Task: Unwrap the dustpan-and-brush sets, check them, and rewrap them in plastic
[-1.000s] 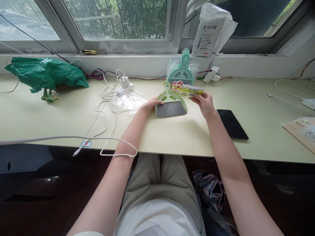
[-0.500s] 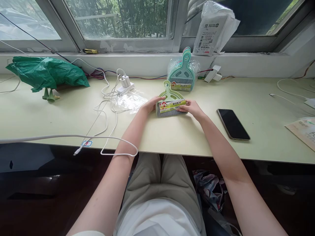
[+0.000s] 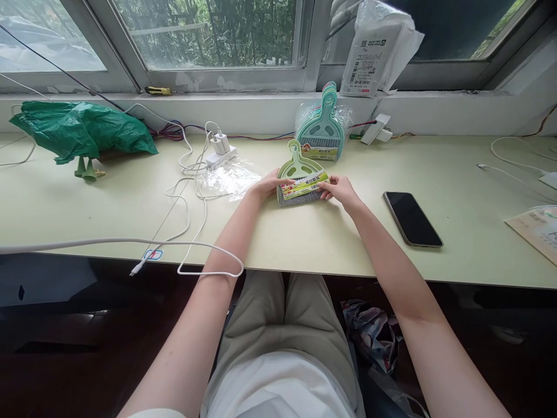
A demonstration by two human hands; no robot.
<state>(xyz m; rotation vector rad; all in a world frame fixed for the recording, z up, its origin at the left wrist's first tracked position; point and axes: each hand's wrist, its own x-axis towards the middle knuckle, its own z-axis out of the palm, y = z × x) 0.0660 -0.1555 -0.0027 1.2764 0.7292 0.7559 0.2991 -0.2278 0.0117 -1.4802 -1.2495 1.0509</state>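
A light-green hand brush and dustpan set [image 3: 300,167] lies on the table between my hands, its handle pointing away from me and its grey bristles toward me. Across it runs a yellow-green printed label [image 3: 304,184], slightly tilted with its right end higher. My left hand [image 3: 268,184] is closed on the set's left edge, the thumb pressing on the label. On the other side, my right hand [image 3: 338,190] pinches the label's right end. Behind the set stand several similar blue-green brush and dustpan sets [image 3: 324,125], leaning at the wall beside clear plastic wrap.
A phone [image 3: 412,219] lies to the right. Left of my hands are crumpled clear film [image 3: 232,179], a power strip with chargers [image 3: 221,152] and loose white cables [image 3: 187,209]. A green plastic bag [image 3: 82,129] covers something at the far left. A white parcel bag [image 3: 369,58] stands on the sill.
The label has tilted, its right end now higher across the set. My left thumb has come down onto the label. My right hand has shifted slightly at its right end.
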